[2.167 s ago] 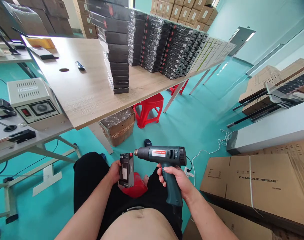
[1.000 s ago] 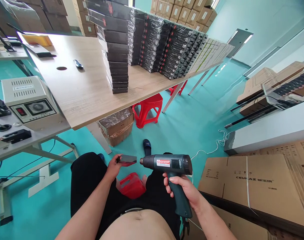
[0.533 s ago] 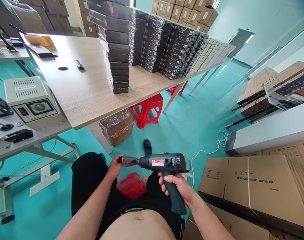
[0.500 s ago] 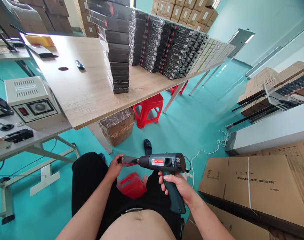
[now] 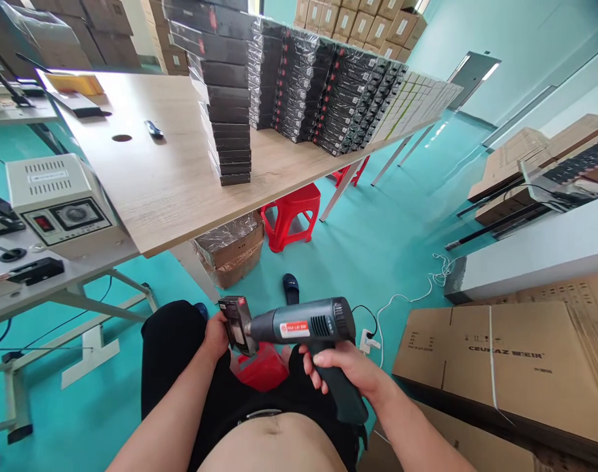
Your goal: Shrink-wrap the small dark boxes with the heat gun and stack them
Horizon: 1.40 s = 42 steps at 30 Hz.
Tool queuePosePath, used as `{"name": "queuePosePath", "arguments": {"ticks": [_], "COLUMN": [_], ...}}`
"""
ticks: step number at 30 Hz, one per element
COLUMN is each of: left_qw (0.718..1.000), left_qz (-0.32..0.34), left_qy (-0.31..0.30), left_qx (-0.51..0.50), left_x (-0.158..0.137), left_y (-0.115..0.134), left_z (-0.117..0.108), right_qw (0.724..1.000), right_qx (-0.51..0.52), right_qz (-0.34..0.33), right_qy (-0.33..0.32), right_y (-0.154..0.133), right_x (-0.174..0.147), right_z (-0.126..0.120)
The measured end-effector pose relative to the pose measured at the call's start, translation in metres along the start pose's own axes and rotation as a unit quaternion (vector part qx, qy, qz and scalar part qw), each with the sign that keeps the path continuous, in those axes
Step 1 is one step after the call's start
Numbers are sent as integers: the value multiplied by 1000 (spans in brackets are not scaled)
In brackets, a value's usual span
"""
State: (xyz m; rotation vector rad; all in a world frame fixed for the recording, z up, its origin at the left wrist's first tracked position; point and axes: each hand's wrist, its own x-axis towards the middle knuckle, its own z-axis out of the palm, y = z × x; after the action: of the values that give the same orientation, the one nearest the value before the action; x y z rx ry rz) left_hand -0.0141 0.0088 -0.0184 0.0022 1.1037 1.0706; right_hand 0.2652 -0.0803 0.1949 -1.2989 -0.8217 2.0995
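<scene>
You sit on a teal floor (image 5: 378, 249) below a wooden worktop (image 5: 171, 177). Your right hand (image 5: 345, 370) is wrapped around the grip of the heat gun (image 5: 303, 324), its nozzle pointing left and nearly touching the box (image 5: 236, 322). Your left hand (image 5: 215, 334) pinches that small black box upright, just left of the gun, over your lap. A red stool (image 5: 262, 367) shows below the gun. Beyond the gun, stacks of black boxes (image 5: 299, 85) stand on the worktop; a carton (image 5: 496, 360) lies to the gun's right.
</scene>
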Motion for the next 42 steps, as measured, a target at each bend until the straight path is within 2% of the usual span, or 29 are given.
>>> {"name": "queuePosePath", "arguments": {"ticks": [3,6,9,11,13,15,17,20,23,26,28,32,42], "left_qw": [997,985,977,980,983,983,972,933,895,840,810,782,773], "left_qz": [-35,-92,-101,-97,-95,-56,36,150,218,289,310,331,345], "left_qy": [-64,-146,-183,-173,-154,-130,-99,-89,-112,-120,-128,-144,-142], "left_qx": [-28,-30,-47,-28,35,120,210,315,373,444,481,509,514], "left_x": [-8,-22,-34,-36,-34,-30,-26,-24,-23,-20,-16,-9,-7], "left_y": [8,17,22,20,14,5,-3,-9,-8,-4,-4,-7,-10], "left_z": [2,6,11,13,14,14,15,16,16,13,9,2,0], "right_qw": [997,995,998,999,998,995,991,983,978,978,979,981,985], "right_qx": [-32,-38,-27,-14,10,45,86,138,158,157,155,152,129], "right_qz": [45,67,57,36,12,-7,-13,-10,-9,0,3,0,4], "right_qy": [-60,-68,-25,16,55,84,104,122,136,140,136,121,119], "right_y": [7,17,27,32,33,33,31,29,29,30,30,28,25], "right_x": [-11,-16,-15,-13,-11,-9,-9,-7,-4,0,1,4,11], "right_z": [-5,-13,-22,-28,-34,-39,-45,-52,-58,-60,-58,-53,-46]}}
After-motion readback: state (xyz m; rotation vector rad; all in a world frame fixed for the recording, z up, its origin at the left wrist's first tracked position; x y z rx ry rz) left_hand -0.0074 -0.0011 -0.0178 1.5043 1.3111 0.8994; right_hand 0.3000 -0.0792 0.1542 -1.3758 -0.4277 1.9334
